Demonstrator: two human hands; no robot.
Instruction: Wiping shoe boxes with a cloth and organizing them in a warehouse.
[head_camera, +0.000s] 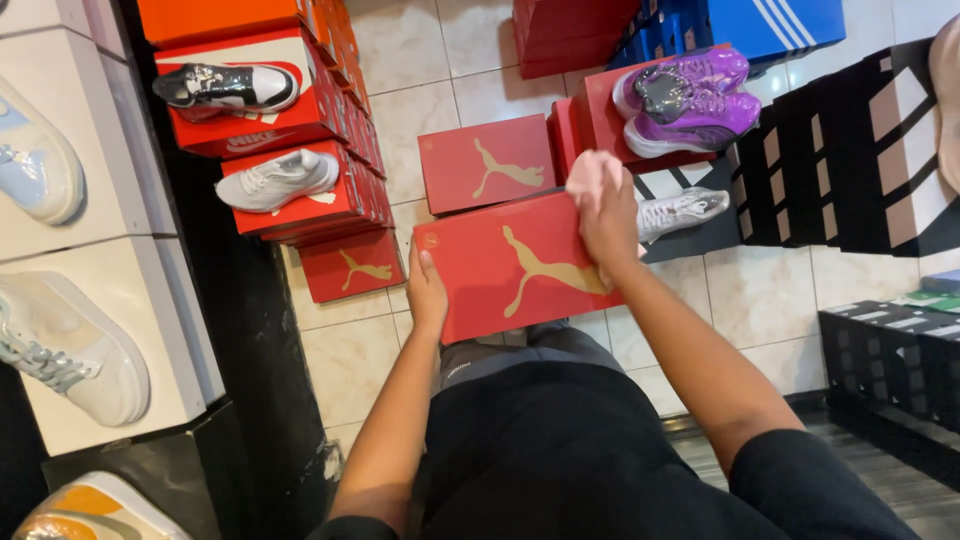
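I hold a red shoebox (515, 265) with a gold emblem on its lid across my lap, above the tiled floor (760, 295). My left hand (427, 290) grips its near left edge, thumb lying on the lid and fingers wrapped underneath. My right hand (607, 215) rests on the lid's far right corner, clenched around a pink cloth (590, 178) pressed against the box. Just beyond the box, a second red shoebox (487, 162) sits on the floor, and a third (352, 266) lies flat to the left of it. Farther right, a pair of purple sneakers (688, 100) stands on another red box, with a grey sneaker (682, 212) below. On the left, stacked red boxes carry a white sneaker (278, 180) and a black-and-white sneaker (226, 87).
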